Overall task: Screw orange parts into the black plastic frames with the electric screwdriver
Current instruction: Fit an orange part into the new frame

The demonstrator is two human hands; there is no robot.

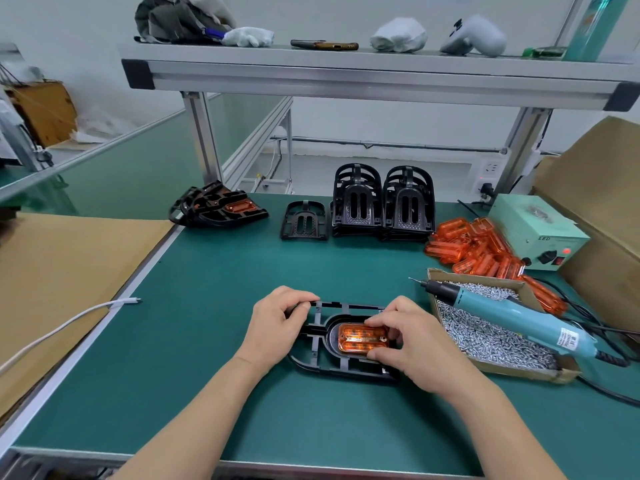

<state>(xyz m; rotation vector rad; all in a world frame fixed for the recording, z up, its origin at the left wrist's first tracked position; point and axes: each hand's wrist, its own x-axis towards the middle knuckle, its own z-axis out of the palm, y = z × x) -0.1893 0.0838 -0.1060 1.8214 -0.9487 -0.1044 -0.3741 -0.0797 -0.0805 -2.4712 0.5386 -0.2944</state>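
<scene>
At lower centre, the left hand (273, 329) grips the black frame (341, 367) on the green surface (214, 271) while the right hand (412, 344) pinches an orange part (360, 337) into its recess: seating step. Next likely calls for the electric screwdriver (512, 315), lying idle at right across the screw box (485, 337).

A phone (324, 45) lies on the shelf (346, 69); a white cable (62, 327) crosses cardboard (52, 271).
</scene>
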